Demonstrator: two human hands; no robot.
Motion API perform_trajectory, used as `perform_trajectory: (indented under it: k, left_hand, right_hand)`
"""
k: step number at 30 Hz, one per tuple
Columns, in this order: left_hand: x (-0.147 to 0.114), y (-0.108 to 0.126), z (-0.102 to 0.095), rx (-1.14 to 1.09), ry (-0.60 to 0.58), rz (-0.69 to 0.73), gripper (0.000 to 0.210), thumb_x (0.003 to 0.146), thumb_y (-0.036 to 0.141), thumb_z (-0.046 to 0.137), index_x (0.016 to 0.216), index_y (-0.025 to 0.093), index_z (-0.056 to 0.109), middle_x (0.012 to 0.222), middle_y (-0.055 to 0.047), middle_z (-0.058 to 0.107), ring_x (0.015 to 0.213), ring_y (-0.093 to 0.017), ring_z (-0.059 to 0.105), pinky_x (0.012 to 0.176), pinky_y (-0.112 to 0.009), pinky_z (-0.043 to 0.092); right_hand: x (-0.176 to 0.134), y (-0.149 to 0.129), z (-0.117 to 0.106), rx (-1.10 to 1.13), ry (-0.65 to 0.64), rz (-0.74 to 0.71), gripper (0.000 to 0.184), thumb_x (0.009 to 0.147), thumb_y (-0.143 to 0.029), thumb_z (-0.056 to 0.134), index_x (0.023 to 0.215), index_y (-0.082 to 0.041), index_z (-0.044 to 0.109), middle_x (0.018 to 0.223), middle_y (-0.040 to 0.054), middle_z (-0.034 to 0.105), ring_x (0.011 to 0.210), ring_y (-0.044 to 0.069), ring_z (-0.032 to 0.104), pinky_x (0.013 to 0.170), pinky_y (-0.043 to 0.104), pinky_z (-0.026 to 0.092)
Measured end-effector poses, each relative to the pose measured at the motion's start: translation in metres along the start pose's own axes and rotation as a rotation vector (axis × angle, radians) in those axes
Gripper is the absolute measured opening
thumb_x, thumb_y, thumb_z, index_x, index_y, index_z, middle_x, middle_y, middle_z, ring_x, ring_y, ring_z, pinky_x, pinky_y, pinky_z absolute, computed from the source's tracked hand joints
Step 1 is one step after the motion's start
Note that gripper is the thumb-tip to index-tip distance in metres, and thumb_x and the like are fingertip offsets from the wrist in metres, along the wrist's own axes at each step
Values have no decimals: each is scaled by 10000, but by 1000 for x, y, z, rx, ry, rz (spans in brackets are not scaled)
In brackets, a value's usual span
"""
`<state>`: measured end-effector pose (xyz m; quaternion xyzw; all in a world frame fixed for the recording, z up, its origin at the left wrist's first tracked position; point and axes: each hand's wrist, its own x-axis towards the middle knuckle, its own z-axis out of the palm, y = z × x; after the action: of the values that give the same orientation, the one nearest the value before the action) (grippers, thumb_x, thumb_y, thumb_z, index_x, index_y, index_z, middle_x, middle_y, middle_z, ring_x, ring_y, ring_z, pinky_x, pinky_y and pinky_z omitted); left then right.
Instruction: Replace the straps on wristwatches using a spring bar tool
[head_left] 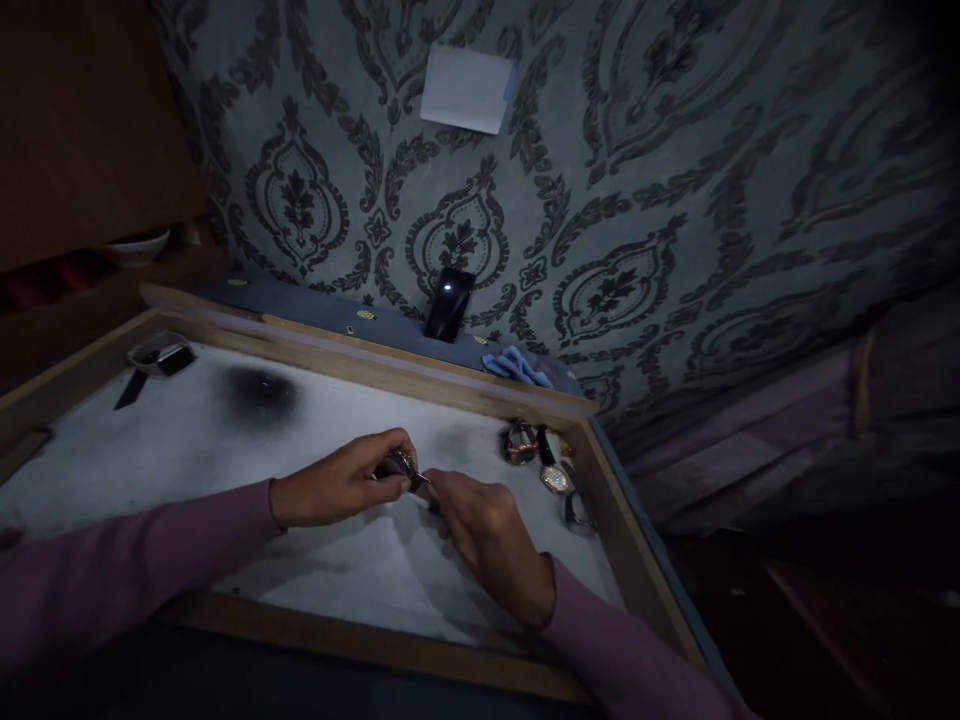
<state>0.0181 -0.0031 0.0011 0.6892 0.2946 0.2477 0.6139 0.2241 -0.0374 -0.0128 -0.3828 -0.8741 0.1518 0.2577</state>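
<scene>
Over the middle of a shallow wooden tray with a white lining, my left hand grips a dark wristwatch between thumb and fingers. My right hand is closed just to the right of it, with a thin metal tool tip showing between its fingers and meeting the watch's edge. Most of that tool is hidden inside the hand, so its kind does not show. Both hands are raised slightly above the lining, their fingertips close together.
Several watches, one a gold-faced watch, lie in the tray's right corner. A pale-banded watch is at the far left. Behind the wooden rim are a phone leaning on the wall and a blue cloth.
</scene>
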Motion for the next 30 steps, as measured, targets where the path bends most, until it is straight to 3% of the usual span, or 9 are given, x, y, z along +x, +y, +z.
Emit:
perform_trajectory:
  k: [4, 10, 19, 30]
  left_hand:
    - [0, 2, -1, -16, -4, -31, 119, 862, 280, 525, 884, 181, 463, 705, 49, 434, 596, -93, 353, 542, -224, 286]
    - [0, 3, -1, -64, -25, -43, 137, 857, 292, 537, 891, 183, 461, 671, 62, 397, 560, -87, 316, 503, -220, 259]
    - [3, -3, -2, -168, -50, -37, 226, 849, 360, 583, 893, 172, 464, 647, 75, 392, 522, -70, 318, 463, -205, 255]
    - [2, -6, -2, -295, -46, -61, 198, 841, 311, 604, 887, 175, 467, 651, 66, 415, 528, -65, 323, 460, -198, 245]
  right_hand:
    - [-4, 4, 4, -108, 28, -53, 362, 808, 21, 381, 1055, -144, 588, 738, 49, 649, 592, 148, 597, 571, 237, 464]
    - [-6, 5, 4, -151, 45, -81, 383, 823, 21, 378, 1122, -135, 559, 790, 68, 669, 636, 161, 625, 580, 246, 491]
    - [-2, 2, 2, -40, 119, -75, 293, 907, -38, 385, 1095, -120, 594, 681, 31, 630, 543, 129, 585, 534, 226, 477]
    - [1, -4, -2, 58, 128, 4, 279, 960, -111, 403, 1080, -134, 654, 608, 3, 621, 473, 104, 568, 524, 211, 487]
